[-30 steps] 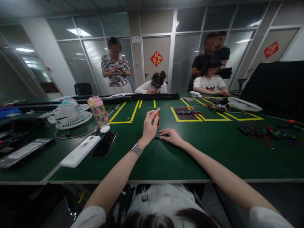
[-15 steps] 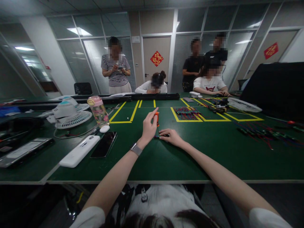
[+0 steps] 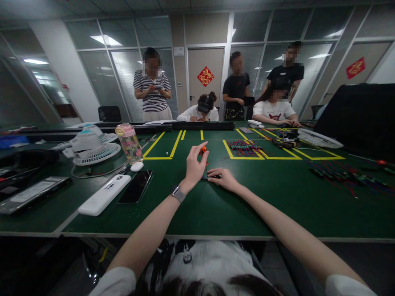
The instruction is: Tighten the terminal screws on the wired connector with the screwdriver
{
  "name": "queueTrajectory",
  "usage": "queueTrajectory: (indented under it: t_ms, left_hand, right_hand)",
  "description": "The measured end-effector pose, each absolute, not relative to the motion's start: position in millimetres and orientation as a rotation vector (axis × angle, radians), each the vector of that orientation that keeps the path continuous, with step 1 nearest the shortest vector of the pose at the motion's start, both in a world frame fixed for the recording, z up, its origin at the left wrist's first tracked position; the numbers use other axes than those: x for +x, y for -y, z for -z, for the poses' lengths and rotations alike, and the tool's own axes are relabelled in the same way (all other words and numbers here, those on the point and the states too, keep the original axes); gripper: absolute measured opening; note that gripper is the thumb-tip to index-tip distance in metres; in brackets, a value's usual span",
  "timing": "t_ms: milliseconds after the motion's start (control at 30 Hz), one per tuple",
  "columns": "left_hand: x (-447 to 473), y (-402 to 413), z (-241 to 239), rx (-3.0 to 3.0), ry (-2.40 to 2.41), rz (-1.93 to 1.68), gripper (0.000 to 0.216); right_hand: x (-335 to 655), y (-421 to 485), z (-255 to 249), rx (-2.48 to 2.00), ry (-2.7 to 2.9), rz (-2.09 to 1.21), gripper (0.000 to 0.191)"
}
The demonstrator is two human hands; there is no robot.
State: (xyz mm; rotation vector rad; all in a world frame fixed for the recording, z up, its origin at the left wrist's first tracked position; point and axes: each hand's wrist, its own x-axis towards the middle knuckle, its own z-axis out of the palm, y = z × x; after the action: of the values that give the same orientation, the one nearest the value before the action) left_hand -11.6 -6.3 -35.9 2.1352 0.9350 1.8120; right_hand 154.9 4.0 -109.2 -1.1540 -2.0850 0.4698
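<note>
The left hand pinches an orange-handled screwdriver upright, tip down. The right hand lies flat, fingers pressing a small dark part to steady it on the green surface.

Five other people: three standing, two seated.
Two desk fans: left, far right.
One pink-lidded bottle.
One white power bank.
Two dark phones.
Two red door decorations.
Two own hands: left hand, right hand.
One wristwatch.
</note>
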Motion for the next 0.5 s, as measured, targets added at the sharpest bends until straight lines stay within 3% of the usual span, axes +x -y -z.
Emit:
queueTrajectory:
  t_ms: [500]
  left_hand:
    - [-12.1, 7.4, 34.6, 2.207, -1.037, -1.811, 0.03]
  right_hand:
    - [154.2, -4.3, 109.7, -1.135, 2.095, -0.449, 0.019]
